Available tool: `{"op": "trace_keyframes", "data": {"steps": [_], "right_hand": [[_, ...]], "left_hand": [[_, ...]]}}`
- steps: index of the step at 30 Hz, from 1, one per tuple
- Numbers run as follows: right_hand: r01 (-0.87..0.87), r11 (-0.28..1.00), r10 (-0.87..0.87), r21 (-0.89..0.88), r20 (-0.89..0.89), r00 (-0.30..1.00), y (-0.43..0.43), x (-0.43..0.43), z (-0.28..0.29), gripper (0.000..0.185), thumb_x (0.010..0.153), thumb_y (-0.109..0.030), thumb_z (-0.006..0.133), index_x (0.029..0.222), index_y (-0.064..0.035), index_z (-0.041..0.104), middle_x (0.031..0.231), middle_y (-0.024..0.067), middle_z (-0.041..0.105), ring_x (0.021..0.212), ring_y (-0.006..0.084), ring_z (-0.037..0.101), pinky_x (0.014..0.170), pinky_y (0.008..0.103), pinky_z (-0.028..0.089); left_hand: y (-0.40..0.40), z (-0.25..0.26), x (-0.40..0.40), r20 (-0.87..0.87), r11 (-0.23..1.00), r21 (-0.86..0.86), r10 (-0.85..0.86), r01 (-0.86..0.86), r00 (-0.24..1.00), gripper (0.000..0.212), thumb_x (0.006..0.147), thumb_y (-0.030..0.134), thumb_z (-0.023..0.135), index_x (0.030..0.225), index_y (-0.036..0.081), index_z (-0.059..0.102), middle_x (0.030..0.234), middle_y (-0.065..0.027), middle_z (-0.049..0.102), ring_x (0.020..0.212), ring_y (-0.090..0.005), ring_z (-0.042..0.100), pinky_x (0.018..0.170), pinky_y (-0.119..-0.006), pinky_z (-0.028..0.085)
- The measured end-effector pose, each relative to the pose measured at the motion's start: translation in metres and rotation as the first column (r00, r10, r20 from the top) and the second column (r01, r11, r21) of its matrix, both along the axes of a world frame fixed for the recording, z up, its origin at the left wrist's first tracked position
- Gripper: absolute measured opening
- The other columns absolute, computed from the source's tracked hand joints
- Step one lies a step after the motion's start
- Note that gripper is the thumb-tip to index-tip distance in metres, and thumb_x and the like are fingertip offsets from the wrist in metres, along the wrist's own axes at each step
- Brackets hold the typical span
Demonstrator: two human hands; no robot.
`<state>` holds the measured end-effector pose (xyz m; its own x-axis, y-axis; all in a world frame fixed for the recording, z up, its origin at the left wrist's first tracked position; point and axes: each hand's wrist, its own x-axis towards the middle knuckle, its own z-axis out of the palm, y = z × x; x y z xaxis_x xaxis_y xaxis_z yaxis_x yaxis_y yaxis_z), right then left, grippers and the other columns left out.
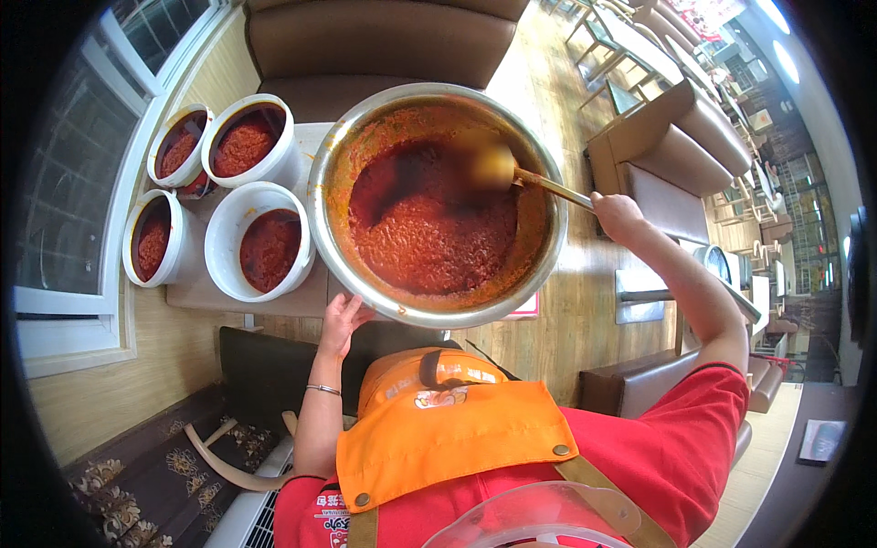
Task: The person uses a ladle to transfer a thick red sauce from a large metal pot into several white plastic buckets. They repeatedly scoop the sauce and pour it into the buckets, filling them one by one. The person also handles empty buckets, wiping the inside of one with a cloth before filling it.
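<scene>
A large round metal basin (322,226) holds thick red sauce (438,233) with darker oil along its upper part. My right hand (619,216) grips the handle of a ladle (555,189), whose blurred bowl end is over the sauce at the basin's upper right. At the basin's near left rim, my left hand (342,322) touches the metal with its fingers spread. Left of the basin stands a white plastic bucket (226,240), partly filled with red sauce. Behind it are further white buckets (291,154) of similar sauce, one (179,240) of them by the window.
The table (301,305) carries the buckets and basin. Beyond it stands a brown padded bench (377,41); a window (75,171) is at the left. To the right are a booth seat (664,185) and wooden floor (548,356). A curved wooden chair part (233,472) lies at the lower left.
</scene>
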<state>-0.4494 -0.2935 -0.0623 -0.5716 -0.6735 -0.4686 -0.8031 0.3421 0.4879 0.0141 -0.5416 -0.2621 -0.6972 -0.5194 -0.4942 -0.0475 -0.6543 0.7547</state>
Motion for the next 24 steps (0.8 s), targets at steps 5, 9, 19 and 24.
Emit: {"op": "trace_keyframes", "data": {"steps": [5, 9, 19, 24], "right_hand": [[0.098, 0.995, -0.099, 0.015, 0.188, 0.977, 0.035, 0.011, 0.019, 0.017, 0.084, -0.003, 0.053, 0.099, -0.0003, 0.060, 0.089, 0.0194, 0.068, 0.085, 0.0373, 0.068, 0.071, 0.0453, 0.054], [0.332, 0.933, -0.360, 0.139, 0.369, 0.857, 0.056, 0.037, 0.017, 0.021, 0.080, -0.002, 0.052, 0.099, 0.0002, 0.060, 0.090, 0.0236, 0.066, 0.087, 0.0413, 0.065, 0.075, 0.0494, 0.052], [0.458, 0.858, -0.490, 0.230, 0.633, 0.599, 0.058, 0.118, 0.003, 0.022, 0.080, -0.005, 0.050, 0.099, 0.0040, 0.055, 0.076, 0.0199, 0.061, 0.059, 0.0306, 0.063, 0.047, 0.0420, 0.049], [0.485, 0.818, -0.534, 0.310, 0.722, 0.439, 0.029, 0.141, -0.023, 0.016, 0.082, -0.013, 0.056, 0.093, -0.0017, 0.052, 0.061, 0.0096, 0.053, 0.045, 0.0204, 0.054, 0.041, 0.0362, 0.044]], "left_hand": [[0.003, -0.005, 0.001, -0.025, 1.000, 0.006, 0.030, -0.030, 0.999, 0.022, 0.096, 0.024, 0.060, 0.110, 0.006, 0.056, 0.092, -0.0047, 0.066, 0.080, -0.0141, 0.066, 0.077, -0.031, 0.055], [0.006, -0.002, -0.001, -0.019, 0.999, 0.014, 0.051, -0.051, 0.999, 0.023, 0.097, 0.023, 0.059, 0.111, 0.005, 0.055, 0.093, -0.0055, 0.066, 0.080, -0.0149, 0.066, 0.078, -0.031, 0.055], [0.005, -0.001, -0.001, -0.005, 0.999, -0.001, 0.039, -0.039, 0.999, 0.023, 0.097, 0.022, 0.058, 0.111, 0.004, 0.055, 0.099, -0.0059, 0.063, 0.083, -0.0162, 0.065, 0.079, -0.032, 0.055], [0.006, -0.005, -0.002, -0.017, 0.999, -0.014, 0.047, -0.047, 0.999, 0.022, 0.097, 0.022, 0.058, 0.109, 0.004, 0.055, 0.098, -0.0066, 0.063, 0.081, -0.0155, 0.065, 0.077, -0.031, 0.055]]}}
